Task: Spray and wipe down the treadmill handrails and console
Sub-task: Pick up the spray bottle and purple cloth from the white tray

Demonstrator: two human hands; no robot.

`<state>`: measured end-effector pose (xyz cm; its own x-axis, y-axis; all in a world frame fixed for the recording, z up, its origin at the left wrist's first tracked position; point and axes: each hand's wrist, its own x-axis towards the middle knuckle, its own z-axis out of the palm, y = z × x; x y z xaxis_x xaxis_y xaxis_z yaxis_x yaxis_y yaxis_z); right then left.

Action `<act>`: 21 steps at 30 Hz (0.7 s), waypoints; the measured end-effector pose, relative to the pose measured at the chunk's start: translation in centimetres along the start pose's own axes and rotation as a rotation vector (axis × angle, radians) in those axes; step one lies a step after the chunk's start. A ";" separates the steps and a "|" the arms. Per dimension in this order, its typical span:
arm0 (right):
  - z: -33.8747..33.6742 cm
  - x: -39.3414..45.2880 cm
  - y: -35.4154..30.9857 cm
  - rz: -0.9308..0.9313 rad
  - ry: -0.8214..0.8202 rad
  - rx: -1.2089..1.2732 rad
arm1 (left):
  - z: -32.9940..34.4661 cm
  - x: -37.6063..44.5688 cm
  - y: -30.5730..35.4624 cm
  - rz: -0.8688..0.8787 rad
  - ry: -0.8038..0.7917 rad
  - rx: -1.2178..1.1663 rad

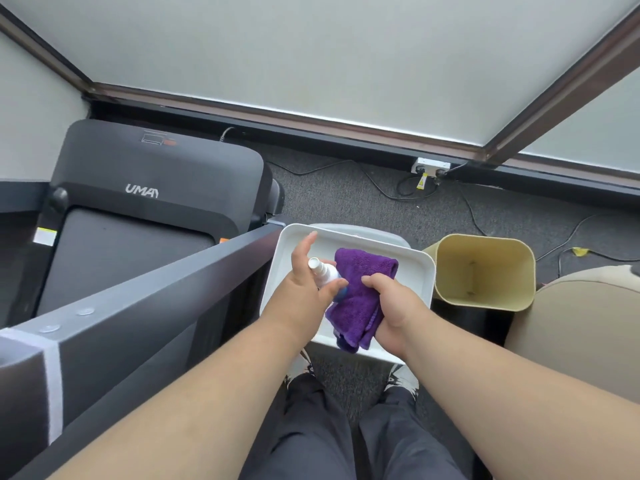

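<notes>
Two hands' fingers [372,281] around purple cloth [360,296]

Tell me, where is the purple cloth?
The purple cloth is centre frame, held in the right hand over the white tray, beside the spray bottle.

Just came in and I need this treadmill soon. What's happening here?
A person stands beside the treadmill, over a white tray. The left hand holds a small spray bottle, and the right hand grips a purple cloth. Both are still over the tray, and nothing is touching the handrail yet. A beige bin stands to the right.
</notes>
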<state>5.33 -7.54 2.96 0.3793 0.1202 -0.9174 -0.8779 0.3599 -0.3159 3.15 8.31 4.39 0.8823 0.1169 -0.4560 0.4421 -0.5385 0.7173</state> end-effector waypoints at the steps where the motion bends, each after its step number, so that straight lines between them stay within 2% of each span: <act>1: 0.0 -1.3 -0.5 0.012 -0.007 -0.005 | -0.9 -0.5 1.0 0.022 -0.040 -0.006; 4: -0.1 -5.6 -1.9 0.042 -0.032 0.004 | -3.2 -2.0 4.0 0.072 -0.105 0.009; 7: -0.1 -10.0 -3.5 0.054 -0.054 0.021 | -4.9 -3.8 7.2 0.135 -0.041 0.002; 13: 0.1 -18.2 -6.3 0.010 -0.159 -0.044 | -6.8 -9.2 12.5 0.248 0.156 -0.020; 17: 0.6 -23.2 -7.1 -0.042 -0.262 -0.120 | -7.6 -13.4 15.1 0.230 0.300 -0.036; 21: 2.1 -27.7 -6.2 0.001 -0.418 -0.226 | -8.7 -17.9 16.0 0.189 0.532 -0.065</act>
<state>0.87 -11.12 30.90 0.4226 0.4995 -0.7562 -0.9024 0.1547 -0.4021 -4.20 4.89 28.61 0.8996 0.4367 -0.0009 0.2630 -0.5400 0.7995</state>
